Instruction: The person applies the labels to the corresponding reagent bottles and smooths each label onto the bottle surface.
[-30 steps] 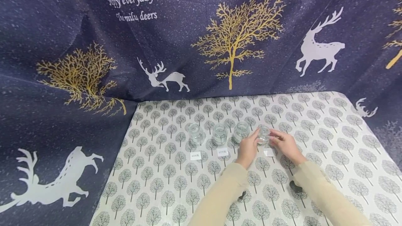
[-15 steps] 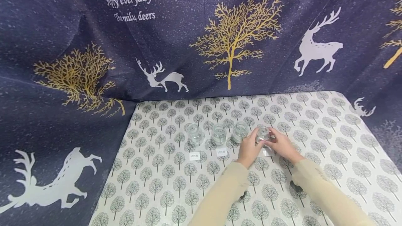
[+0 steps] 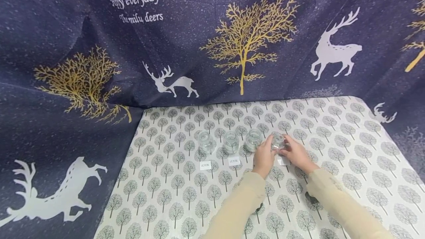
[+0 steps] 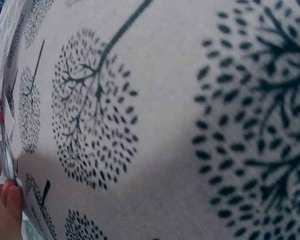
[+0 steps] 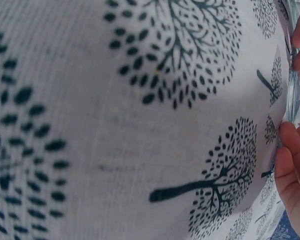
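In the head view, a small clear glass jar point(image 3: 277, 140) stands at the right end of a row, between both hands. My left hand point(image 3: 263, 159) holds its left side, fingers bent round the glass. From the right, my right hand point(image 3: 297, 155) holds the same jar, its thumb toward the front. The hands hide the jar's lower front. In the left wrist view only part of the left hand point(image 4: 6, 212) shows at the edge. The right wrist view shows the right hand point(image 5: 295, 167) beside a strip of the jar's glass point(image 5: 293, 97).
Three more glass jars stand to the left: the far-left jar point(image 3: 206, 143), the middle jar point(image 3: 231, 142) and a wider jar point(image 3: 254, 139) close by the left hand. Small white cards lie in front, including the left card point(image 3: 205, 165), another card point(image 3: 234, 161) and a right card point(image 3: 283, 162).
The right hand's thumb has come round toward the front of the jar, nearer the left hand. The jar's visible outline sits slightly lower between the hands. The other jars have stayed put.
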`<state>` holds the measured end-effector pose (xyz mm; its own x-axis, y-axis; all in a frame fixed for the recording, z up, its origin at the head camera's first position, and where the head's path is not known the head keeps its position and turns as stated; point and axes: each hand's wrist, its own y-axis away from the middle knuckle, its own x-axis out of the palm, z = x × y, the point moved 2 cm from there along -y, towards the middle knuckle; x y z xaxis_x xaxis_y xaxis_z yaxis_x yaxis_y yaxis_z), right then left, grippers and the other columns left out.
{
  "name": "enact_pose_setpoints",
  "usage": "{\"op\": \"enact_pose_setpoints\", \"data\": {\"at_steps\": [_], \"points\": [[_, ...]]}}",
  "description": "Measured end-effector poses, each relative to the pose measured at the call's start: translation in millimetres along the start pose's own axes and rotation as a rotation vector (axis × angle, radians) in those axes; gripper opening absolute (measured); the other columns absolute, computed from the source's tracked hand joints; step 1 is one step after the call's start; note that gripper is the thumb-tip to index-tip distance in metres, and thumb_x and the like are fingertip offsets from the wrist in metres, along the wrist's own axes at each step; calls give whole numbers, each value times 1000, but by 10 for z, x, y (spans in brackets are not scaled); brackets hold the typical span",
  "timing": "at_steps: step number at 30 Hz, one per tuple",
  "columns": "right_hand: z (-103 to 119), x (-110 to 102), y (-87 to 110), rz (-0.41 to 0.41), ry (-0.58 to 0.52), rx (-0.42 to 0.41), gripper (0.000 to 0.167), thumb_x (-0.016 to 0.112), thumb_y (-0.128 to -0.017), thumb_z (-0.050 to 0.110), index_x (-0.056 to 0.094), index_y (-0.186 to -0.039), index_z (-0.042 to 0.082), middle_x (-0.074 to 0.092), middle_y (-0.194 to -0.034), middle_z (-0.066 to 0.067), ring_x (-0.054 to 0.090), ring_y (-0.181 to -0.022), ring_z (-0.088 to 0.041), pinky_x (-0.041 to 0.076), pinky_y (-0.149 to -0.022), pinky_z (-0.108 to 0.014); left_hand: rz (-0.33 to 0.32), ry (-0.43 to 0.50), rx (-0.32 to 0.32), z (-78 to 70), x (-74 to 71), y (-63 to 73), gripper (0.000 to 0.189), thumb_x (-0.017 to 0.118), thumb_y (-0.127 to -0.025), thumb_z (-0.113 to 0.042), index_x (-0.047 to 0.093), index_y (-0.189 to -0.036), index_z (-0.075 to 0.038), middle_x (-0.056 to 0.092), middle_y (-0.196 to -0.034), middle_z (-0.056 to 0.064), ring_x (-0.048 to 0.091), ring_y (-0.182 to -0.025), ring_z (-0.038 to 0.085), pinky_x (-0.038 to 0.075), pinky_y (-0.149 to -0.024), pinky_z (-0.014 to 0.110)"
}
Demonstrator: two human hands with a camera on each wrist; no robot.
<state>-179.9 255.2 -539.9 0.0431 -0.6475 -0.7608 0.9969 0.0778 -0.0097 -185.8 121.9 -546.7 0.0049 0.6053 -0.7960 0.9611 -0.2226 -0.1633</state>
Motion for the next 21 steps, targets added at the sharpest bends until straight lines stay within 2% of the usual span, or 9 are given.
{"op": "enact_pose_setpoints", "data": {"at_steps": [4, 7, 14, 19, 21], "points": [[-9, -21, 8, 6, 14, 19, 55, 60, -80, 12, 36, -130, 12, 55, -114, -25, 56, -97, -41, 47, -82, -49, 23, 46, 3, 25, -27, 16, 60, 60, -81, -18, 33, -134, -28, 66, -99, -2, 60, -64, 5, 44, -54, 9], [-5, -37, 14, 5, 26, 23, 53, 58, -81, 12, 37, -130, 12, 54, -116, -23, 55, -100, -41, 46, -83, -49, 37, 81, -9, 47, -33, 20, 57, 56, -84, -16, 32, -134, -31, 67, -93, -1, 53, -55, 1, 39, -49, 7], [-33, -38, 18, -21, -28, 11, 49, 56, -83, 6, 40, -129, 6, 56, -110, -28, 61, -89, -37, 52, -75, -40, 2, 4, 9, 82, -20, 6, 56, 57, -83, -18, 35, -131, -34, 68, -81, -3, 54, -55, 0, 38, -49, 8], [-72, -22, 31, -18, -91, 34, 44, 52, -86, 7, 41, -129, 6, 57, -109, -27, 65, -80, -29, 54, -67, -29, 15, 26, 1, 100, 1, 4, 51, 53, -86, -19, 36, -131, -35, 66, -74, -3, 49, -48, 0, 37, -43, 9], [-85, -22, 41, -15, -113, 35, 42, 49, -88, 9, 42, -129, 5, 58, -108, -27, 65, -78, -27, 54, -67, -28, 20, 47, 2, 108, 0, 5, 48, 51, -88, -19, 36, -131, -34, 67, -77, -1, 51, -50, 1, 40, -45, 10]]}}
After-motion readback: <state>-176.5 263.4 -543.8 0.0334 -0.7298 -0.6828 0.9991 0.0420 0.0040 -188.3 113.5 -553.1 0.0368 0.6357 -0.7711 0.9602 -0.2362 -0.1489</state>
